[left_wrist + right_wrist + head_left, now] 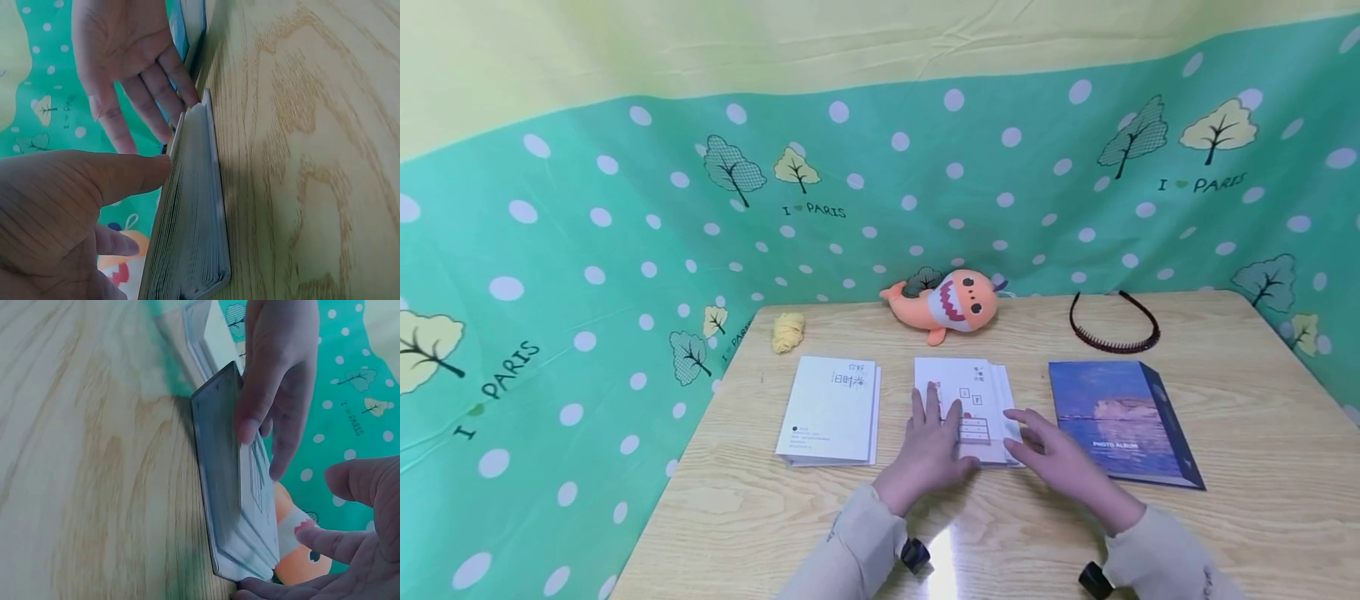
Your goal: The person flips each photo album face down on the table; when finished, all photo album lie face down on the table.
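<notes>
A thick white album (951,375) with small drawings and print on its cover lies flat in the middle of the table. My left hand (928,450) rests on that cover with its fingers spread, the thumb near the front edge. At the album's right side is my right hand (1051,454), its fingers extended and apart, fingertips right at the edge. The left wrist view shows the stacked pages (194,206) between two covers, with the left thumb (140,172) lying along the top one. In the right wrist view, the right fingertips are low beside the album's (231,481) lower corner.
Another white album (827,408) lies to the left, and a blue photo album (1108,417) to the right. Behind them are a crumpled yellow bundle (787,332), an orange shark plush (943,304) and a dark toothed headband (1116,343). A green dotted curtain (850,167) backs the table.
</notes>
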